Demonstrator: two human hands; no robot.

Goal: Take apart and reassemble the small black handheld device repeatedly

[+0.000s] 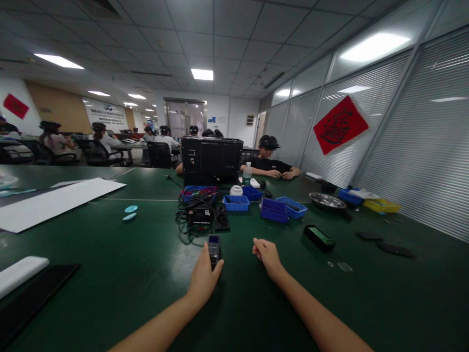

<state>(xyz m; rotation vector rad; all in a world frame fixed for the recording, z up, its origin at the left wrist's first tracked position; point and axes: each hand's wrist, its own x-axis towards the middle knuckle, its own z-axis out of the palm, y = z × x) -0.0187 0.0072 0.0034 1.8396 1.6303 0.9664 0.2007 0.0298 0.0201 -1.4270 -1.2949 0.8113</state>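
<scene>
My left hand (204, 274) is wrapped round a small dark handheld device (214, 248) with a screen at its top and a keypad below. The device is low over the green table or resting on it; I cannot tell which. To the right, my right hand (268, 255) is closed, with its fingers curled together. Whatever those fingers hold, if anything, is hidden. Just beyond the device lie a black box with tangled cables (200, 215) and a black stand (222, 218). A black case with a green panel (318, 238) lies right of my right hand.
Blue bins (236, 203), a metal bowl (327, 201) and a yellow tray (382, 205) stand farther back. A large black box-shaped unit (212, 160) blocks the view behind. A person (271, 161) sits across the table. White sheets (58, 201) lie left.
</scene>
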